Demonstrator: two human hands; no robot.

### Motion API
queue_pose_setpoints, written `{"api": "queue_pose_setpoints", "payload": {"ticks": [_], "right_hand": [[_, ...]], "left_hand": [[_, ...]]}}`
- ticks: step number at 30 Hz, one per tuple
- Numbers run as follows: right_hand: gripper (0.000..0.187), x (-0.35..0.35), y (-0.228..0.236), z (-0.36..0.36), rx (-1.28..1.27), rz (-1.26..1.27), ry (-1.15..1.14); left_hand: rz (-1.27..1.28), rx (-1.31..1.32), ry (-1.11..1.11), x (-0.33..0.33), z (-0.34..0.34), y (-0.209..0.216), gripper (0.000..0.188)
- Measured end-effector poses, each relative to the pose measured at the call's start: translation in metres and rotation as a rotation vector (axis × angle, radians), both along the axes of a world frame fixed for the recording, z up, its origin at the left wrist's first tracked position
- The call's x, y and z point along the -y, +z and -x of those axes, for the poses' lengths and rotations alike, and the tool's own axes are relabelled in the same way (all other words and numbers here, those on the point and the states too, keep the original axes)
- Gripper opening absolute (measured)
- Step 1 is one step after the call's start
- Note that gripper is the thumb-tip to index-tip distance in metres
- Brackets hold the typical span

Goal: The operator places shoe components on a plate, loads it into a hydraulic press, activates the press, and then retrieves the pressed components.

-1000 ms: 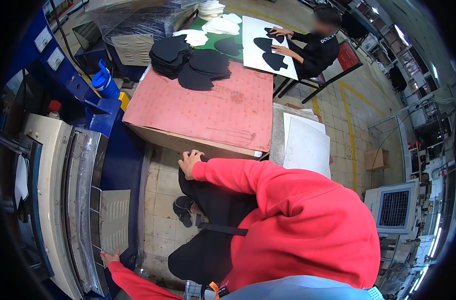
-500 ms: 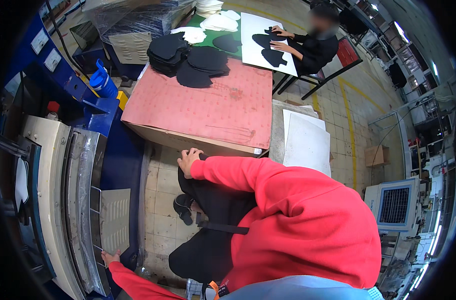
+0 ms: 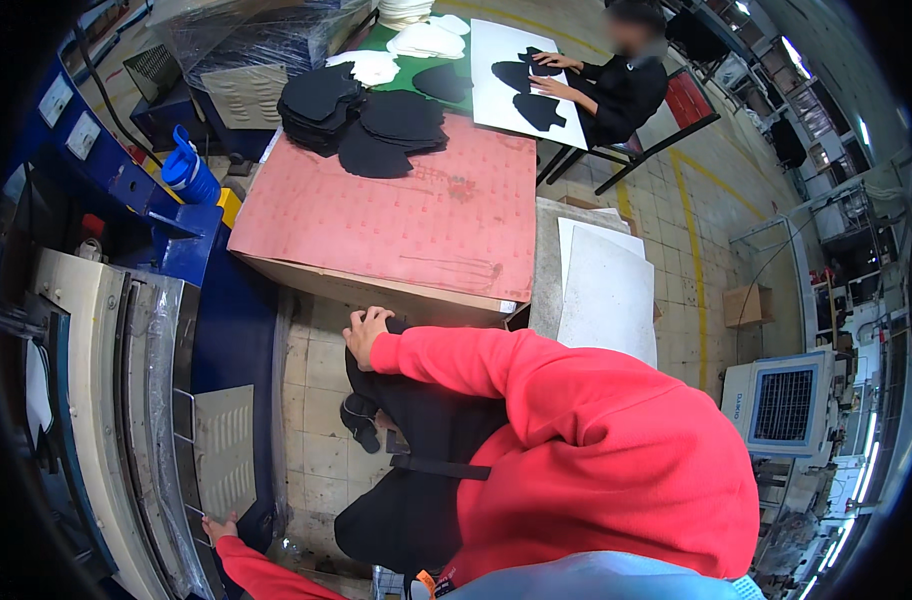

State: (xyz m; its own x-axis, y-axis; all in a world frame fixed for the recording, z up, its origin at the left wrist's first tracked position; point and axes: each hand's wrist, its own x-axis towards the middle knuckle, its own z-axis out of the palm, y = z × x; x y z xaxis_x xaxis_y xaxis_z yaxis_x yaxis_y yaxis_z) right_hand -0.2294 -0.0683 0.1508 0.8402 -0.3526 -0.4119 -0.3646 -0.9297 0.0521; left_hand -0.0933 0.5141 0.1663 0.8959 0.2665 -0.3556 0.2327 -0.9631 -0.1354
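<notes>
Your left hand (image 3: 219, 527), fingers part-curled, is at the lower wire handle (image 3: 196, 512) jutting right from the upright-running plastic-wrapped bar (image 3: 161, 400); whether it grips, I cannot tell. Your right hand (image 3: 366, 335) lies half-open on your knee (image 3: 359, 378).

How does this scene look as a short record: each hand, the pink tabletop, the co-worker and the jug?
Left hand: near the lower end of the pale vented panel; grip unclear
Right hand: resting on the bent knee
Pink tabletop: stacked black pieces at its far end
Co-worker: seated, hands over dark shapes on a white board
Blue jug: left of the tabletop
</notes>
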Motion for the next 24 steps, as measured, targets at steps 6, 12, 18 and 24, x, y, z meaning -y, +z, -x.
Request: {"api": "queue_pose_setpoints", "payload": {"ticks": [6,12,18,24], "right_hand": [[0.033,-0.003,-0.007,0.0,0.11,0.031,-0.066],[0.033,-0.003,-0.001,0.0,0.11,0.029,-0.071],[0.035,-0.003,0.003,0.002,0.093,0.002,-0.013],[0.036,-0.003,0.01,0.0,0.072,0.011,-0.025]], "left_hand": [[-0.043,-0.035,-0.002,0.005,-0.002,0.006,0.097],[-0.046,-0.063,0.006,0.006,-0.005,0.011,0.095],[-0.081,-0.061,0.035,0.017,-0.003,0.017,0.099],[-0.016,-0.089,0.001,0.013,-0.008,0.018,0.1]]}}
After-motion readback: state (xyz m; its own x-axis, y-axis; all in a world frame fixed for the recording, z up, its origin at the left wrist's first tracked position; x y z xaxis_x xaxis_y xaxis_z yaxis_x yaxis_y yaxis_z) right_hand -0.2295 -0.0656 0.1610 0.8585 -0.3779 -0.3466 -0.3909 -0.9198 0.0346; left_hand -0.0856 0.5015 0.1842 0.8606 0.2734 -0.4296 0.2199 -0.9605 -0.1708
